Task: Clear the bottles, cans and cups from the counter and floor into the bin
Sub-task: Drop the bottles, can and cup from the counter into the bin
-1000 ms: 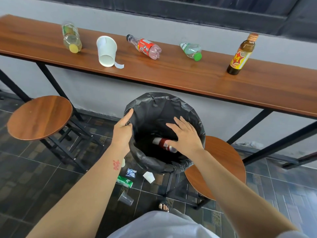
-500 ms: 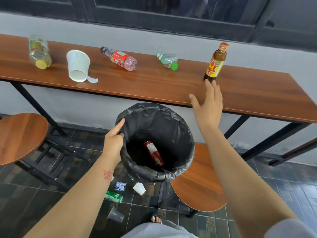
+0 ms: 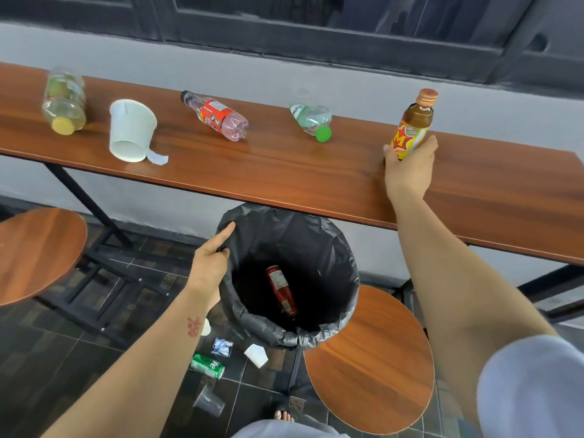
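My right hand (image 3: 407,167) is wrapped around the base of an upright brown glass bottle (image 3: 414,121) with a yellow-red label on the wooden counter (image 3: 284,165). My left hand (image 3: 211,260) grips the rim of the black-lined bin (image 3: 328,248), which holds a red bottle (image 3: 281,289). On the counter lie a yellow-capped bottle (image 3: 64,104), a white paper cup (image 3: 131,131), a red-labelled bottle (image 3: 216,116) and a green-capped bottle (image 3: 311,121). On the floor lie a green can (image 3: 207,365), a clear plastic cup (image 3: 208,403) and a small white cup (image 3: 256,355).
A round wooden stool (image 3: 369,358) stands under the bin's right side and another stool (image 3: 34,251) at the left. A blue wrapper (image 3: 222,346) lies on the dark tiled floor. My toes (image 3: 283,415) show at the bottom edge.
My right hand left the bin, rose to the counter and closed on the brown bottle. The red bottle now lies in the bin. My left hand stayed on the rim.
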Tool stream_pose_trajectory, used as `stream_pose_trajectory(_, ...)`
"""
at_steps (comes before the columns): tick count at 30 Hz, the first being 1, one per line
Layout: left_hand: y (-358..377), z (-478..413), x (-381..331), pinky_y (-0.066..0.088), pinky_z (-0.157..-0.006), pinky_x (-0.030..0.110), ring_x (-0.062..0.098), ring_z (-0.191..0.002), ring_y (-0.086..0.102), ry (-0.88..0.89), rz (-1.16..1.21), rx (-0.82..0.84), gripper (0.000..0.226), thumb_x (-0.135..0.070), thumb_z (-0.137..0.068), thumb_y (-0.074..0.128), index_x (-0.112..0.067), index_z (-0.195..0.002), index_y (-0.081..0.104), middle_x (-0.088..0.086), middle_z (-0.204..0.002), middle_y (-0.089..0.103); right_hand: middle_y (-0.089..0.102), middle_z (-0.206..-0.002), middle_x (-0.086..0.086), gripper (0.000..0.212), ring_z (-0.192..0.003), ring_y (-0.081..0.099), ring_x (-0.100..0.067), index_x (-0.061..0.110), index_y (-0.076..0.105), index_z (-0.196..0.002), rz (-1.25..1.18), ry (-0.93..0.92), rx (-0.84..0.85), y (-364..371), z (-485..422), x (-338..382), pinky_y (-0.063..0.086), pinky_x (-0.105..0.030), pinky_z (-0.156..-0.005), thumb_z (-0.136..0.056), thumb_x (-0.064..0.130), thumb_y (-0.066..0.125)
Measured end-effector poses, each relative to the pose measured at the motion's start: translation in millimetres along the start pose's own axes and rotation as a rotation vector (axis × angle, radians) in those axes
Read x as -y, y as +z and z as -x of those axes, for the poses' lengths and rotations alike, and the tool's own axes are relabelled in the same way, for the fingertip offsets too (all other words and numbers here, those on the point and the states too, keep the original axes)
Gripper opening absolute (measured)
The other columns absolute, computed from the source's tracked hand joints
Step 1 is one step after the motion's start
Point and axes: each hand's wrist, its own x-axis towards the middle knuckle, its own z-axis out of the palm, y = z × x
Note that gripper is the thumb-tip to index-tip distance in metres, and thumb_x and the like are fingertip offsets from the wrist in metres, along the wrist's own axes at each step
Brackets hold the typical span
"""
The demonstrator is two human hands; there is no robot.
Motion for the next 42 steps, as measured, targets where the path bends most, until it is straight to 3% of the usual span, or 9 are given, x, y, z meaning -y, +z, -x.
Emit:
stream_pose_trajectory(5,-1.0,-3.5,0.6,0.047,-0.070,0.011,-0.002,-0.092,0.061,-0.008,0.036,0.004,0.056,0.010,-0.096,0.041,-0.033,-0.120,0.066,-0.013,-0.120,0.061,0.062,-0.118,-0.003,0.049,-0.108,0.059,-0.027,0.012,0.044,-0.121,-0.033,-0.023,-0.035,7.4,-6.8,-2.0,0.034,-0.028,-0.078,-0.086,0.038,0.066)
stream_pose_trajectory(11,-7.0,0.9,-0.1,0.052,-0.073,0.016,0.002,-0.093,0.060,-0.036,0.083,-0.029,0.055,0.006,-0.098,0.039,-0.037,-0.112,0.070,-0.017,-0.109,0.063,0.061,-0.103,0.000,0.044,-0.097,0.059,-0.022,0.014,0.048,-0.109,-0.109,-0.191,0.043,0.5,45.7,8.6,0.040,-0.028,-0.076,-0.082,0.041,0.069)
stream_pose_trajectory(15,-16.3,6.3,0.6,0.048,-0.098,0.039,0.021,-0.114,0.058,-0.057,0.098,-0.042,0.055,0.006,-0.098,0.038,-0.035,-0.117,0.070,-0.005,-0.131,0.059,0.060,-0.097,0.006,0.037,-0.089,0.058,-0.011,0.029,0.044,-0.102,-0.236,-0.384,0.247,-6.1,118.4,21.3,0.044,-0.025,-0.071,-0.082,0.049,0.067)
stream_pose_trajectory(20,-36.7,21.7,1.1,0.054,-0.086,0.030,0.015,-0.105,0.060,-0.042,0.098,-0.034,0.058,0.005,-0.097,0.040,-0.042,-0.107,0.072,-0.010,-0.122,0.062,0.051,-0.095,0.010,0.041,-0.076,0.052,-0.005,0.030,0.036,-0.103,-0.043,-0.588,0.582,1.2,199.6,6.3,0.035,-0.016,-0.056,-0.083,0.051,0.065)
stream_pose_trajectory(26,-60.1,39.6,4.9,0.041,-0.058,0.003,-0.006,-0.075,0.053,-0.036,0.102,-0.070,0.055,0.004,-0.097,0.043,-0.041,-0.115,0.069,-0.029,-0.104,0.058,0.060,-0.112,-0.005,0.048,-0.094,0.062,-0.026,0.021,0.039,-0.117,0.393,-0.547,0.893,29.1,249.4,-32.1,0.045,-0.033,-0.071,-0.085,0.044,0.066)
stream_pose_trajectory(30,-70.3,49.3,7.9,0.045,-0.082,0.011,-0.012,-0.093,0.058,-0.008,0.110,-0.074,0.055,0.005,-0.096,0.043,-0.039,-0.116,0.068,-0.019,-0.118,0.059,0.059,-0.119,-0.010,0.057,-0.103,0.060,-0.032,0.018,0.041,-0.129,0.607,-0.483,1.014,48.7,279.3,-40.9,0.048,-0.039,-0.084,-0.085,0.043,0.067)
stream_pose_trajectory(33,-76.3,50.7,7.1,0.037,-0.097,0.022,0.004,-0.119,0.048,0.007,0.080,-0.064,0.056,0.004,-0.097,0.042,-0.043,-0.116,0.067,-0.020,-0.126,0.052,0.056,-0.125,-0.011,0.060,-0.110,0.058,-0.035,0.017,0.039,-0.135,0.584,-0.416,1.061,61.2,299.0,-39.6,0.048,-0.040,-0.088,-0.087,0.042,0.065)
stream_pose_trajectory(38,-92.3,48.5,10.5,0.040,-0.055,0.003,-0.020,-0.063,0.052,0.036,0.044,-0.080,0.054,0.002,-0.098,0.044,-0.043,-0.117,0.067,-0.022,-0.114,0.051,0.035,-0.152,-0.009,0.075,-0.138,0.035,-0.030,0.017,0.025,-0.150,0.598,-0.561,1.104,63.2,307.6,-28.6,0.029,-0.038,-0.113,-0.091,0.054,0.054)
stream_pose_trajectory(42,-101.3,46.8,12.9,0.039,-0.085,0.016,0.002,-0.113,0.047,0.033,0.089,-0.099,0.058,0.005,-0.096,0.043,-0.046,-0.108,0.069,-0.015,-0.134,0.049,0.009,-0.162,-0.003,0.082,-0.149,0.002,-0.018,0.015,0.007,-0.155,0.659,-0.770,0.950,51.3,298.5,-18.9,0.006,-0.035,-0.121,-0.095,0.060,0.039)
